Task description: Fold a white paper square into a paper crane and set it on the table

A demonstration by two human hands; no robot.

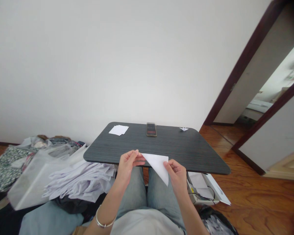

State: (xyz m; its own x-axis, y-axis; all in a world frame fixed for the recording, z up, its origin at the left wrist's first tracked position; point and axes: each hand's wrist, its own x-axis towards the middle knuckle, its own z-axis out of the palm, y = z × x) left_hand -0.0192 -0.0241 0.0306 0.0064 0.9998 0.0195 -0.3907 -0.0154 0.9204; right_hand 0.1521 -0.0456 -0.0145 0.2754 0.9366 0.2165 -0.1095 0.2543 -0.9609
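Note:
My left hand (129, 164) and my right hand (176, 174) both pinch a white paper folded into a triangle (156, 166), which they hold just over the near edge of the table. Its point hangs down toward my jeans. The dark grey wood-grain table (161, 148) lies in front of me. At its far edge are a small stack of white paper sheets (118, 130), a smartphone (151, 129) lying flat and a tiny white folded paper crane (183, 129).
A heap of pale clothes and plastic bags (78, 179) lies to the left of my knees. A white box with cables (201, 189) sits on the wooden floor under the table's right side. An open doorway (259, 98) stands at the right.

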